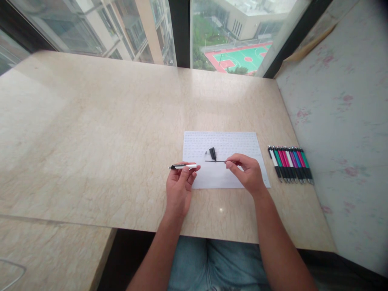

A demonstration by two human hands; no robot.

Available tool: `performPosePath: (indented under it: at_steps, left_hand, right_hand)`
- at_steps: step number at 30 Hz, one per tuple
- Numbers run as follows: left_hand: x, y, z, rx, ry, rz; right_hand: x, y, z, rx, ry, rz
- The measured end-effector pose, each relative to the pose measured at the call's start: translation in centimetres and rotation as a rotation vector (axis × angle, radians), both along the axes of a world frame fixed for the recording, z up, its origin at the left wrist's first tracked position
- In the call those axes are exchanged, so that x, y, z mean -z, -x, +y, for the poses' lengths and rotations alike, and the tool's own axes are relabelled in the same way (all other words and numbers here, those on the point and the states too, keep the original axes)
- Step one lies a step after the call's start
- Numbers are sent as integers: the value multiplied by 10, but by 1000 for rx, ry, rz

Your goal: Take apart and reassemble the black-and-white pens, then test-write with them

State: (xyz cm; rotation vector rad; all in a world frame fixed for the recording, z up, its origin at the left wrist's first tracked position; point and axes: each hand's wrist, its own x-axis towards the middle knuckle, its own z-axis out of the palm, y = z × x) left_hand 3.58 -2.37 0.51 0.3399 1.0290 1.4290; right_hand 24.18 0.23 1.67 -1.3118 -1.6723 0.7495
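Observation:
My left hand (181, 184) grips a white pen barrel (190, 166) with a black clip end, its open end turned to the right. Between the thumb and fingers of my right hand (246, 171) is a thin dark pen refill (214, 161), held level with its free end toward the barrel. A gap separates the two parts. Beneath them lies a sheet of paper (218, 178) with rows of faint markings. Black pen parts (212, 153) rest on the sheet just beyond the refill, beside a tiny metallic piece (206, 152).
Right of the paper, a row of several pens (290, 165) in white, green, pink, purple and blue lies near the patterned wall (336, 121). The stone-look counter (91, 141) runs left and back to the windows. A thin cable (22, 266) shows at lower left.

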Motion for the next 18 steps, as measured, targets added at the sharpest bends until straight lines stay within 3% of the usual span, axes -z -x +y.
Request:
performPosePath:
  at_steps: [6,11,18]
  left_hand:
    - [1,1,0,5,12,12]
    - [1,0,0,9,12,7]
    - [-1,-1,0,23,20,7]
  right_hand:
    - [14,-4,6,380,-112,-252]
    - [24,3,6,386,-153,-524]
    - [22,11,1,337,-9,-615]
